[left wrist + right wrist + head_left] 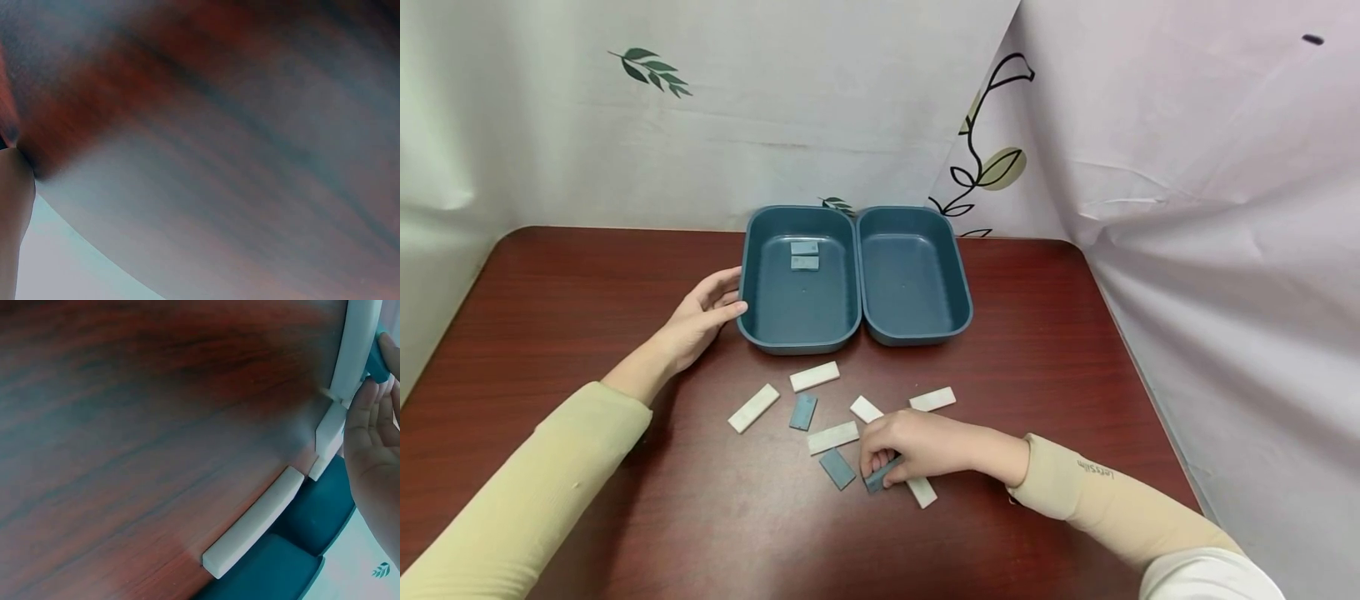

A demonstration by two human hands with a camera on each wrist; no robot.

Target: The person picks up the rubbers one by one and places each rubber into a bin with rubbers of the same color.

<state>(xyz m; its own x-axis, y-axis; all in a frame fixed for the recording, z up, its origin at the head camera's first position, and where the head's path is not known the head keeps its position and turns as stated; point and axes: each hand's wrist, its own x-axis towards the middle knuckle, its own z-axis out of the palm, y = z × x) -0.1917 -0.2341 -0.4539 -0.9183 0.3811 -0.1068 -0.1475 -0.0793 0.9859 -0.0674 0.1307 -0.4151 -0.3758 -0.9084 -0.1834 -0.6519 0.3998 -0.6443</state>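
Note:
In the head view my left hand [703,317] rests against the left side of the left blue bin [800,347], its thumb at the rim and its fingers fairly straight. Two small blue-grey tiles [805,262] lie inside that bin. My right hand [917,446] pinches a blue-grey tile [876,481] between thumb and fingers, low over the table. A white block [922,493] lies partly beneath this hand, and another white block [866,408] just beyond it. The right wrist view also shows the pinched tile [376,362].
Right of the first bin stands a second blue bin [921,340], almost touching it. Several white blocks [754,408] and two loose blue-grey tiles [837,468] are scattered on the brown table [715,517]. A white patterned curtain [775,125] hangs behind.

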